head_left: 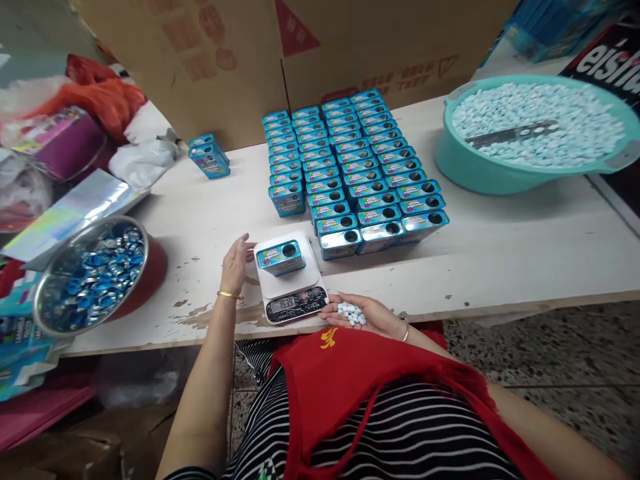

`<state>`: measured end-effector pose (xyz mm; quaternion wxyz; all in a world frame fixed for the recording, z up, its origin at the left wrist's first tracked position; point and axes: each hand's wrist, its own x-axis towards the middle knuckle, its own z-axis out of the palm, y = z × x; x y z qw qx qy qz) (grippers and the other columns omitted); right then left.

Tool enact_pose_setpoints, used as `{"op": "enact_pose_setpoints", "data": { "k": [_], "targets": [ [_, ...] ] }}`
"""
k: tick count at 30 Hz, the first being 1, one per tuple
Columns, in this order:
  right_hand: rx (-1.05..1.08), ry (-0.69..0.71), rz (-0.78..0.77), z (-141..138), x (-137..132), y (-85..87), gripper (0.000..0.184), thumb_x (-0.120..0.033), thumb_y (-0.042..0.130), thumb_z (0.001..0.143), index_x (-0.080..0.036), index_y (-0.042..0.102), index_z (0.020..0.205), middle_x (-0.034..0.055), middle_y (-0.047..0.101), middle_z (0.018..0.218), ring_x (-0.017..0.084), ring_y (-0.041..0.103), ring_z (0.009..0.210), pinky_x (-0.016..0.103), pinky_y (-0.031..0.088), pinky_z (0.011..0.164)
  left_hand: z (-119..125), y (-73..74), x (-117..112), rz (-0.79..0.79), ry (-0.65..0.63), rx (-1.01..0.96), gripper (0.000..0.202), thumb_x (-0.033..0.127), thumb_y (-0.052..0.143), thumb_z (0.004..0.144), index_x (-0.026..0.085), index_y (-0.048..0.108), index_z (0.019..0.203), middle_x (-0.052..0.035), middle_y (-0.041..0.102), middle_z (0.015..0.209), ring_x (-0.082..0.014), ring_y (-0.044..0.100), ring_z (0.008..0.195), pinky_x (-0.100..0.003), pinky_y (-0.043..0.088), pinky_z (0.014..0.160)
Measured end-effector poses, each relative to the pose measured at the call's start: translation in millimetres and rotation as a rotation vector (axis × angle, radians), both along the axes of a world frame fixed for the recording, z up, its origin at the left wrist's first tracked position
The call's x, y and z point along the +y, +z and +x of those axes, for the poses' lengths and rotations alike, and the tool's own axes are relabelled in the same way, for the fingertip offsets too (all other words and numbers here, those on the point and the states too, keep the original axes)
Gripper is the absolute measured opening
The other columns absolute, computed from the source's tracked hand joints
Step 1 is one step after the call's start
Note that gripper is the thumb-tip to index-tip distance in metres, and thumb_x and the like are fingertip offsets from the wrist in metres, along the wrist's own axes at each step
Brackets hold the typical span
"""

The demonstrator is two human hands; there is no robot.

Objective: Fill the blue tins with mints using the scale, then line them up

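A white kitchen scale [300,280] with a lit display lies near the table's front edge. On its plate stands a blue tin [280,259] with a round dark opening in its top. Beside the tin's left side is my left hand [235,267], its fingers apart and nothing in it; whether a fingertip touches the tin I cannot tell. My right hand [373,315] is turned palm up at the scale's lower right corner. Several pale blue and white candies [352,313] rest in its cupped palm.
Rows of blue tins [345,167] stand behind the scale, with more tins [209,157] at the back left. A turquoise basin [493,175] of candies is at right, a metal bowl [150,267] of blue caps at left. A cardboard box [240,80] borders the back.
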<state>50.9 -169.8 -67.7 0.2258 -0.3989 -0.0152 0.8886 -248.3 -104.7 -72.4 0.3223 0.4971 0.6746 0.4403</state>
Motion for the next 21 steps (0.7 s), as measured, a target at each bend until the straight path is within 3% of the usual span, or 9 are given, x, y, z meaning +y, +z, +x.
{"op": "enact_pose_setpoints", "data": {
  "k": [4,8,12,15,17,21],
  "targets": [
    [0.013,-0.006,0.003,1,-4,-4.9,0.015,-0.018,0.048,0.092,-0.01,0.059,0.099,0.0114,0.074,0.088,0.018,0.073,0.084,0.026,0.058,0.079,-4,-0.4,-13,0.05,0.017,0.064,0.051,0.058,0.048,0.087,0.018,0.061,0.117,-0.0104,0.063,0.117,-0.0181,0.063,0.091,-0.033,0.052,0.082],
    [0.026,-0.03,0.01,2,-5,-5.5,0.019,-0.018,0.047,0.092,-0.009,0.058,0.104,0.0131,0.073,0.09,0.019,0.072,0.086,0.026,0.058,0.079,-12,1.5,-21,0.13,0.079,0.122,0.043,0.053,0.049,0.088,0.018,0.063,0.11,-0.0094,0.062,0.113,-0.0181,0.062,0.096,-0.033,0.048,0.089],
    [0.022,-0.084,0.014,7,-6,-4.4,0.022,-0.017,0.048,0.091,-0.008,0.059,0.108,0.0131,0.073,0.09,0.018,0.073,0.084,0.024,0.059,0.077,-10,13.2,-35,0.2,0.163,0.193,0.037,0.047,0.049,0.089,0.017,0.062,0.107,-0.0078,0.063,0.106,-0.0156,0.062,0.092,-0.03,0.049,0.083],
    [0.014,-0.143,0.01,12,-7,-5.0,0.023,-0.016,0.046,0.092,-0.007,0.059,0.109,0.0132,0.073,0.09,0.018,0.073,0.084,0.026,0.058,0.08,8,28.0,-59,0.277,0.215,0.332,0.029,0.041,0.051,0.089,0.018,0.061,0.103,-0.005,0.063,0.096,-0.0136,0.059,0.084,-0.028,0.048,0.076],
    [0.014,-0.196,0.003,15,-7,-6.0,0.023,-0.015,0.046,0.091,-0.007,0.059,0.109,0.0137,0.073,0.091,0.019,0.072,0.087,0.028,0.058,0.084,29,36.4,-77,0.313,0.115,0.426,0.021,0.035,0.054,0.089,0.019,0.061,0.1,-0.0027,0.061,0.087,-0.0127,0.057,0.076,-0.027,0.046,0.07],
    [0.024,-0.249,-0.008,17,-7,-6.8,0.022,-0.014,0.045,0.091,-0.008,0.059,0.108,0.012,0.073,0.09,0.019,0.072,0.089,0.028,0.058,0.084,84,37.5,-104,0.245,-0.376,0.611,0.016,0.031,0.057,0.088,0.02,0.06,0.098,-0.0034,0.063,0.085,-0.0166,0.056,0.08,-0.033,0.039,0.071]
  ]
}}
